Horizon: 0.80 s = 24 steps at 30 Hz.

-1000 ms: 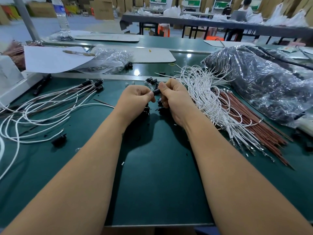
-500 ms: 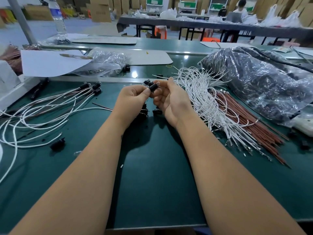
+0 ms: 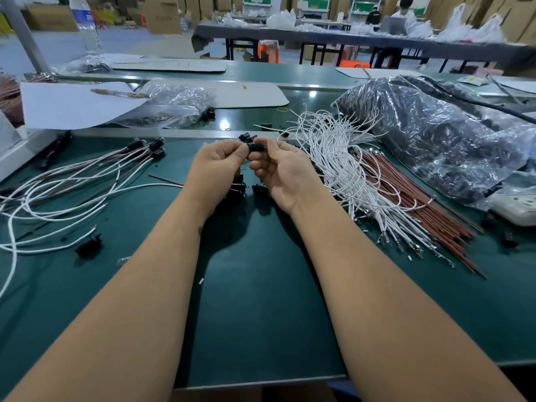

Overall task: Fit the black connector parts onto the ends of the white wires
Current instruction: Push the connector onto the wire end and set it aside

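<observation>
My left hand [image 3: 216,166] and my right hand [image 3: 282,172] meet above the green mat, both pinching one small black connector part [image 3: 255,147] between thumbs and fingertips. Below my hands lie a few loose black connector parts [image 3: 259,189]. To the right spreads a bundle of loose white wires [image 3: 345,172] with metal terminals. On the left lie white wires with black connectors fitted [image 3: 153,146] on their far ends. I cannot see any wire in the held part.
Brown wires [image 3: 412,204] lie beside the white bundle. A big plastic bag of black parts [image 3: 435,132] fills the right. A smaller clear bag [image 3: 174,105] and white paper [image 3: 72,103] sit far left. One stray black part [image 3: 88,245] lies near left.
Both hands have lifted from the pile of loose parts on the mat and now hold the black part higher, with my right palm turned more upward.
</observation>
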Motion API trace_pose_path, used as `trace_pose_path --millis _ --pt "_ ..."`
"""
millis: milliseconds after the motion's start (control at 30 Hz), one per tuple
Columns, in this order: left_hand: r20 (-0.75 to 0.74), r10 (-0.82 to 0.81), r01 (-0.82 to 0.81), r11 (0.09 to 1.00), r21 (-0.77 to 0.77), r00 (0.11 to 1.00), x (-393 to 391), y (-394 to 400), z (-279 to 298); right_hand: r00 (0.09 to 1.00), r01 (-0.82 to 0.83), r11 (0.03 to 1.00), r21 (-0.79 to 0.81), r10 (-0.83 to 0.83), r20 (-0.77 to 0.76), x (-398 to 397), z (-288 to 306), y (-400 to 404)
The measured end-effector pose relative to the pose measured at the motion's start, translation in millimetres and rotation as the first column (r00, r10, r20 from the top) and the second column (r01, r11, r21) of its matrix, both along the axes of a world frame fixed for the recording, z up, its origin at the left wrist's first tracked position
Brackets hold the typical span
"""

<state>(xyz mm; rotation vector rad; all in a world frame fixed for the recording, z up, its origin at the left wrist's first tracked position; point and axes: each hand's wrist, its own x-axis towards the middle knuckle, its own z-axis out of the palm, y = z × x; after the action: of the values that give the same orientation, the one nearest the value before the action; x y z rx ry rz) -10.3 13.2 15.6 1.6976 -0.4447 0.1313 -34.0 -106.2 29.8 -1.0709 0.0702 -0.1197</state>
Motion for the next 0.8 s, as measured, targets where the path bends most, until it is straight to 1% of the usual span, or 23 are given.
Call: trace_pose_path --millis 133,300,467,567,667,733,800 --pt "0.000 0.002 -0.002 1.000 0.010 1.000 -1 -1 -1 1.000 -0.001 1.000 -0.019 0.002 0.019 -2 1 -3" --pt "-0.107 -0.043 0.037 0.998 -0.054 0.993 -1 0 1 0.999 -0.045 0.998 0.054 0.044 0.006 -3 3 -12" --pt "-0.165 -0.104 0.090 0.992 -0.087 0.981 0 2 4 0.996 -0.059 0.996 -0.071 0.063 0.060 -2 4 -12" --pt "-0.160 -0.110 0.093 0.990 -0.110 0.981 1 2 5 0.992 -0.032 0.990 -0.140 0.048 0.112 -2 1 -10" --pt "-0.140 -0.078 0.070 0.996 -0.058 0.987 1 -2 3 0.993 0.015 0.983 -0.185 0.008 0.121 -1 -1 -11" --pt "-0.088 -0.044 0.044 0.999 -0.003 0.995 -1 -4 1 0.992 0.051 0.972 -0.228 -0.024 0.121 -1 -2 -12" --pt "-0.030 -0.028 0.028 1.000 0.007 0.999 -2 -5 1 0.991 0.080 0.961 -0.266 -0.049 0.122 0 -2 -13"
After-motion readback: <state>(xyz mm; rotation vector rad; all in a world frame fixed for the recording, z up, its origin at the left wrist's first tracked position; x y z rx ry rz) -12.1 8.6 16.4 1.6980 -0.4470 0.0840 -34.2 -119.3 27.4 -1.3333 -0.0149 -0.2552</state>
